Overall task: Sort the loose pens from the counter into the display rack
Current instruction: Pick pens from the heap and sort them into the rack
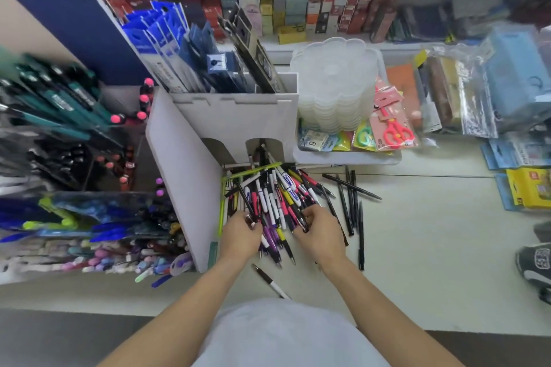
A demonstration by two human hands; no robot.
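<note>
Head view: pile of loose pens point(275, 199) sits at frame centre on the white counter point(432, 232), butted against the white board stand point(190, 176) on its left; mixed colours in the pile, black, white, pink, yellow, purple, with one lime-green pen point(252, 171) lying across the top edge; left hand point(241, 235) is on the lower left of the pile, fingers curled and pinching a dark pen point(245, 201) at its lower end; right hand point(320, 232) is on the lower right of the pile, fingers curled round a black pen point(302, 222), exact grip partly hidden by the knuckles; a few thin black pens point(351, 199) lie spread out on the counter just right of the pile, apart from both hands; one black-and-white pen point(269, 280) lies alone below the pile, between the forearms; display rack point(77, 158) fills the left of the frame, clear compartments packed with teal, black, blue and pastel pens, blurred; white board stand's upper slot holds blue and dark carded packs point(179, 48); right of it, a stack of clear plastic lids point(337, 83) in a white tray point(343, 159), with pink-carded red scissors point(395, 125) in front; shelves of boxed stock point(298, 12) across the top of frame.
</note>
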